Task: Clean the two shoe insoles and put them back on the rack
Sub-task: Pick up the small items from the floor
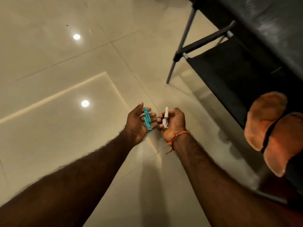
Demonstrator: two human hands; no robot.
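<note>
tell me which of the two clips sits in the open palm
The teal clip: it lies loose across the straight fingers of the left hand. The white clip is gripped in the curled right hand.

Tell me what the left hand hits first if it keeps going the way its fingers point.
Probably the right hand: the left hand, open with teal clips across its fingers, points right toward it, fingertips nearly touching. Depth is unclear.

Right edge crops the rack (213, 66) and one insole (285, 145)

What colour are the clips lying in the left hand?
Turquoise clips on the open left hand, seen in the head view.
</note>
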